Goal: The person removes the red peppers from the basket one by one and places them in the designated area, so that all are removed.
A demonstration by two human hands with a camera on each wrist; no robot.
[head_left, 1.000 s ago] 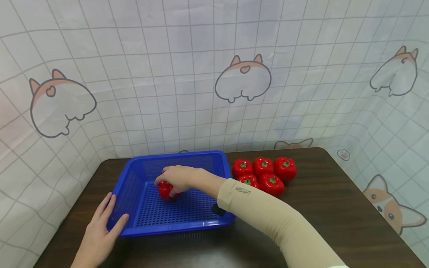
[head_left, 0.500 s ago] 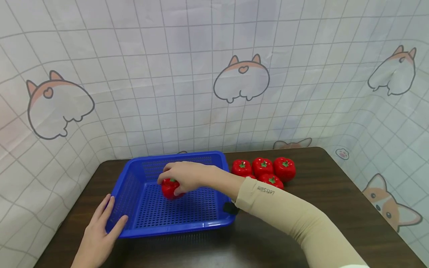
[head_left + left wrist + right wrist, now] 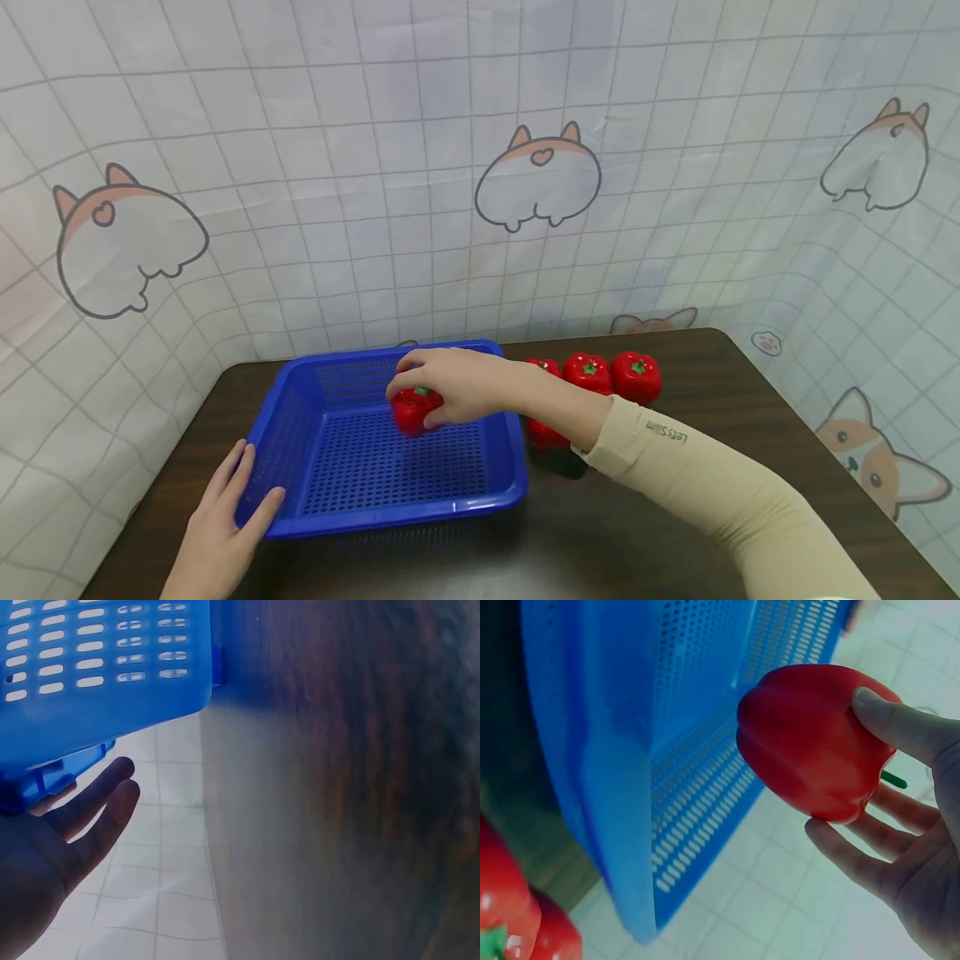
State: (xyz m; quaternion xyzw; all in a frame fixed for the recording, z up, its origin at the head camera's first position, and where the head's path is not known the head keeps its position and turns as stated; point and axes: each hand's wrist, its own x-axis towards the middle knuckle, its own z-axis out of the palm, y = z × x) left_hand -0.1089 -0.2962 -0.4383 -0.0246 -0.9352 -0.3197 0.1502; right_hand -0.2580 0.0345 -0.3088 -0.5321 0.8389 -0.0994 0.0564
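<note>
My right hand (image 3: 459, 387) holds a red bell pepper (image 3: 411, 412) with a green stem above the blue plastic basket (image 3: 397, 510). In the right wrist view the thumb presses one side of the pepper (image 3: 810, 742) and the fingers lie on the other. My left hand (image 3: 219, 521) rests at the basket's near left corner, its fingers fairly straight along the rim. The left wrist view shows that hand (image 3: 67, 847) beside the slotted basket wall (image 3: 90, 675). More red peppers (image 3: 636, 377) stand in a group right of the basket, partly hidden by the right forearm.
The basket stands on a dark wooden table (image 3: 712, 433). White grid-patterned cloth (image 3: 420, 208) with cartoon dogs hangs behind and at both sides. A beige sleeve (image 3: 705, 467) covers the right forearm, which crosses over the basket's right rim.
My right hand has lifted the pepper from the basket floor and carried it to the right. The left hand and the basket stay nearly still.
</note>
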